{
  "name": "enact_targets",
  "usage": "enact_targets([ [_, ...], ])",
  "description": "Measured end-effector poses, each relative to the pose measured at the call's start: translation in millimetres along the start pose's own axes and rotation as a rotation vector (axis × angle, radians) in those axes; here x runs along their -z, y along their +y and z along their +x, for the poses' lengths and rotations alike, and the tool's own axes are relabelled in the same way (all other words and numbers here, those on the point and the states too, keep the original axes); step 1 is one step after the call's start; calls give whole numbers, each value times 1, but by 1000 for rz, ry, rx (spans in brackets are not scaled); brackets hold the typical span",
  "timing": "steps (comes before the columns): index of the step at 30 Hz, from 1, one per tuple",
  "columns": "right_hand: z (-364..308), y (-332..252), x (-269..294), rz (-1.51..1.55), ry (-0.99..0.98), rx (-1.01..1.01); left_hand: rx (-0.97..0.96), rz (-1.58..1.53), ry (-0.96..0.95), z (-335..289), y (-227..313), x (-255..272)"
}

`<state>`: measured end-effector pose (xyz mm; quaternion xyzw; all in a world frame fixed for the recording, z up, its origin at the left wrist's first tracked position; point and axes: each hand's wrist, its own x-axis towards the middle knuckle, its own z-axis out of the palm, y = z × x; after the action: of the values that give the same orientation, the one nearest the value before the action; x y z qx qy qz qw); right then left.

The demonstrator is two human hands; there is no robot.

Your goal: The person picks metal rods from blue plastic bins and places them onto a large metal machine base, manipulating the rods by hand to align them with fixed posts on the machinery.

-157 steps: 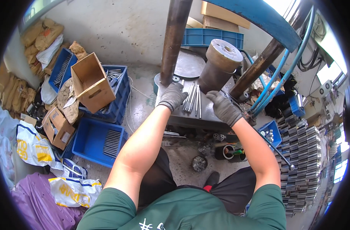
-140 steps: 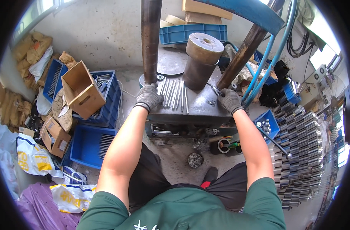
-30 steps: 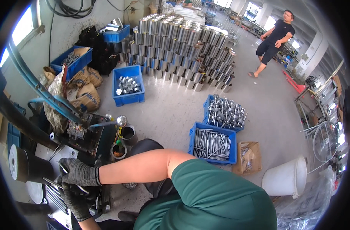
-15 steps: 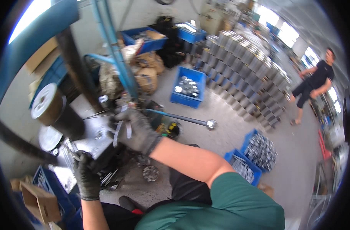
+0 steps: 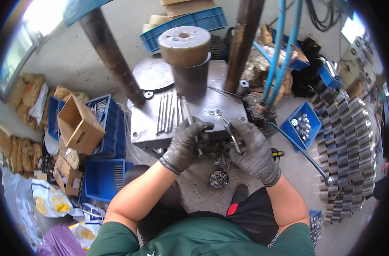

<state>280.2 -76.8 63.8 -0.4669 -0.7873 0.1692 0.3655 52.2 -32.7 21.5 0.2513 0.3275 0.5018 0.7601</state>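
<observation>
My left hand (image 5: 187,143), in a dark grey work glove, is closed around a slim metal rod (image 5: 186,109) tilted over the front of the steel press table (image 5: 139,136). Several similar rods (image 5: 164,113) lie side by side just left of it. In my gloved right hand (image 5: 255,151) is a shiny metal tool like tweezers (image 5: 234,138), its far tip close to a small cluster of metal rings (image 5: 216,113) on the table. Whether the tip touches them I cannot tell. Behind the hands stands a thick dark cylinder (image 5: 190,77) with a wider round block (image 5: 185,45) on top.
Dark press columns (image 5: 113,55) flank the table. Blue bins and an open cardboard box (image 5: 80,123) stand at left. At right are a blue lever with a ball end (image 5: 329,181), a blue bin of metal parts (image 5: 303,126) and stacked metal cylinders (image 5: 348,149). A container of small parts (image 5: 219,179) sits below.
My view has swung left onto the press table. My right hand has drawn back from the far right side to the front edge, and both hands are now close together.
</observation>
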Motion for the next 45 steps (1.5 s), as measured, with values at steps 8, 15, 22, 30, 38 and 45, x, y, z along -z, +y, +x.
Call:
enact_targets([
  [8, 11, 5, -5, -289, 60, 252, 35, -17, 40, 2, -3, 4],
  [15, 10, 3, -8, -335, 15, 292, 69, 46, 13, 0, 0, 0],
  [22, 11, 1, -7, -352, -9, 288, 14, 70, 35, -5, 0, -6],
  [30, 7, 22, 2, 37, 24, -46, -230, 585, -69, -3, 9, 13],
  [38, 7, 23, 15, 228, 10, -289, -467, 1108, -107, -6, 14, 8],
  [45, 7, 18, 29, 37, -111, -242, -512, 1128, -122, -9, 20, 18],
])
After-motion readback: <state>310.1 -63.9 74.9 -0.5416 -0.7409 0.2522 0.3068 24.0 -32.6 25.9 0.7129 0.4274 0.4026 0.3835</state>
